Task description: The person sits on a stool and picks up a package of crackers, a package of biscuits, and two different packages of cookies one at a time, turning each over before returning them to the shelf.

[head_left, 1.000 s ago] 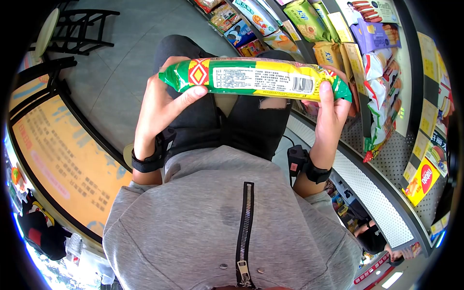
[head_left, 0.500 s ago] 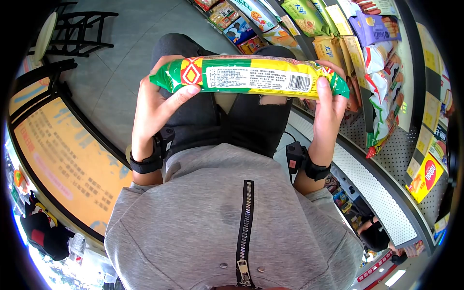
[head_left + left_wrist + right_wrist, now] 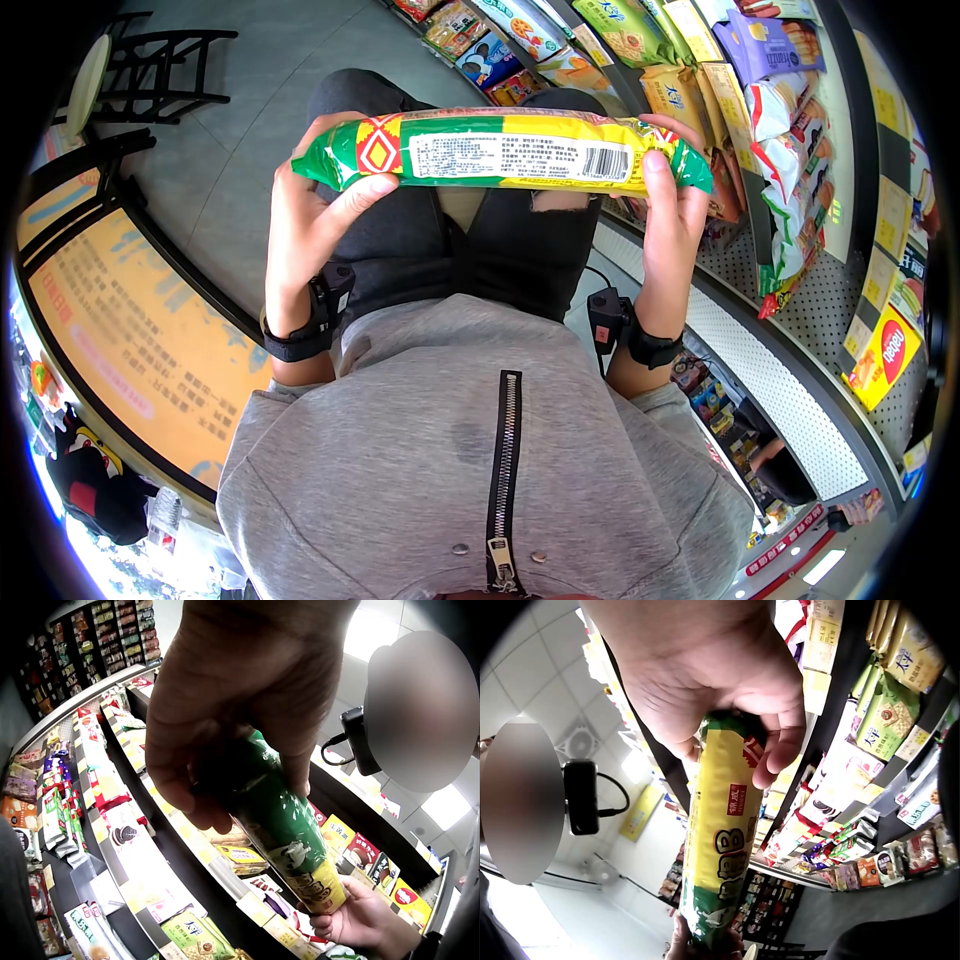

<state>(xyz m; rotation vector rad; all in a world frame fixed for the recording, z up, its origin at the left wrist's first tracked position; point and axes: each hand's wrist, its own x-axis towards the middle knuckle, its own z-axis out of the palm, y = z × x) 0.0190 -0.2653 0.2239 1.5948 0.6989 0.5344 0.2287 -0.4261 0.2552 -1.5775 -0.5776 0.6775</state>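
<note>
One long green-and-yellow snack packet (image 3: 500,152) is stretching between two grips: the left hand (image 3: 308,222) is holding one green end, and the right hand (image 3: 674,212) is pinching the other, beside one barcode (image 3: 605,163). Both thumbs are pressing the near side, above two dark trouser legs (image 3: 525,240). Two black wrist straps (image 3: 298,343) are circling the wrists behind those grips, while one yellow packet with a red oval (image 3: 885,358) is showing on the shelving (image 3: 780,400) beyond the right grip.

Green-and-yellow packet (image 3: 500,152), sealed, level, between both hands (image 3: 318,222)
</note>
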